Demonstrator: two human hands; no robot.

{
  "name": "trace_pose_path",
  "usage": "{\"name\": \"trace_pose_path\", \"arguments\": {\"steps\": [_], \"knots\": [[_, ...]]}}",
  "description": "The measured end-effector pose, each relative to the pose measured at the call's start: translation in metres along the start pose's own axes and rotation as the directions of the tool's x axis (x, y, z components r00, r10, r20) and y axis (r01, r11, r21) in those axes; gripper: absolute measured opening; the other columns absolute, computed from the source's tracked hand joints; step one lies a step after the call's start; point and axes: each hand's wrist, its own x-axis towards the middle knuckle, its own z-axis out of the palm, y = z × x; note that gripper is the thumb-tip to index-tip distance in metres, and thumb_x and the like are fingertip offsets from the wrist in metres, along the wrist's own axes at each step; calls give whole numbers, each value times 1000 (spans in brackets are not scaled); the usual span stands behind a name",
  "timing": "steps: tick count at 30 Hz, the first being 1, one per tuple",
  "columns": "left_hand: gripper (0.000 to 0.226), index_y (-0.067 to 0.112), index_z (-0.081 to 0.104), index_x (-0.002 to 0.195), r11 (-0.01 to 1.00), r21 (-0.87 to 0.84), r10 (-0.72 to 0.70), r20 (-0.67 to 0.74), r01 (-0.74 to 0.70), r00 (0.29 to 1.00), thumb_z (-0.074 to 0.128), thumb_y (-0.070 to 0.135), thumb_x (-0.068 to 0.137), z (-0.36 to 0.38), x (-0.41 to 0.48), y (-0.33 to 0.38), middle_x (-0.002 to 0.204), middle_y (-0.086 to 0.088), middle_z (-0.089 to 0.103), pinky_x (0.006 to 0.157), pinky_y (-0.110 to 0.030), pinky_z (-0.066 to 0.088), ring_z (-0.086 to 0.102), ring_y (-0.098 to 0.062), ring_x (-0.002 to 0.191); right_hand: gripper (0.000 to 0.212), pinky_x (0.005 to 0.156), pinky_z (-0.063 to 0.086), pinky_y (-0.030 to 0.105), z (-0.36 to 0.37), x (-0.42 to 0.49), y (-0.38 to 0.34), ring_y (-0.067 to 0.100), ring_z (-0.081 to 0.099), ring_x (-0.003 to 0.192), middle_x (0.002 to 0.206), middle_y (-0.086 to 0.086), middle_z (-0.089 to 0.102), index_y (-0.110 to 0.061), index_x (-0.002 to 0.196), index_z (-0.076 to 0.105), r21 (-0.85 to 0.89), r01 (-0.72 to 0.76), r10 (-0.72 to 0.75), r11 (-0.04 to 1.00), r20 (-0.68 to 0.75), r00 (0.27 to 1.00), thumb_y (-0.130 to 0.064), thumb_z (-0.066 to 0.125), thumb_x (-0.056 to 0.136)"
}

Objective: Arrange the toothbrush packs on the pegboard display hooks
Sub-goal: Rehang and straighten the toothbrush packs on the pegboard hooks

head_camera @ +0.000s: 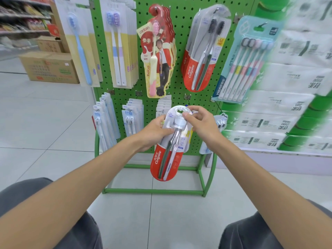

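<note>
Now: left hand (154,131) grips the Colgate toothbrush pack (168,159) mid-body, right hand (201,123) pinches its top, near the lower pegboard (179,51); best level the hang hole (180,110) onto the bare hook (187,97) just beyond.

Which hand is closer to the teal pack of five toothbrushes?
Right. The right hand is below-left of the teal five-toothbrush pack; the left hand is farther left, beyond the held red Colgate pack.

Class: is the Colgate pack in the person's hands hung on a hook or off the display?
Off. The left hand and right hand hold the Colgate pack in front of the pegboard; its hang hole shows no hook.
</note>
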Motion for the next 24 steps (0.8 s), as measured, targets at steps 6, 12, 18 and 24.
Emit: {"name": "trace_pose_path", "arguments": {"steps": [6,12,18,24], "knots": [[45,15,59,122,1000,3,-8,-1,8,1000,44,-8,85,0,4,4,113,-11,71,97,-54,51,66,-30,109,12,72,44,20,0,0,1,-1,58,77,87,-15,66,-14,93,68,105,-28,38,994,-98,995,-19,59,97],[29,24,63,116,995,-83,31,-191,-47,981,41,13,99,6,14,18,117,-4,68,99,-46,50,62,-21,113,11,77,47,21,0,2,6,6,62,86,96,-8,70,-16,93,69,138,-30,39,990,-63,997,-18,59,97],[9,21,68,100,946,289,200,-167,-146,966,61,18,96,0,20,60,100,0,72,70,-17,46,63,-4,83,9,70,46,16,-15,14,-18,-12,59,70,87,-14,68,-19,97,69,65,34,-32,997,-42,999,-19,59,98],[5,19,71,92,873,467,251,-189,-138,949,67,20,93,-13,19,134,96,-12,74,76,-42,57,69,-26,89,20,78,46,14,-42,39,-79,8,59,95,103,-3,65,-20,112,64,-176,248,-260,953,-48,965,-11,55,97]]}}
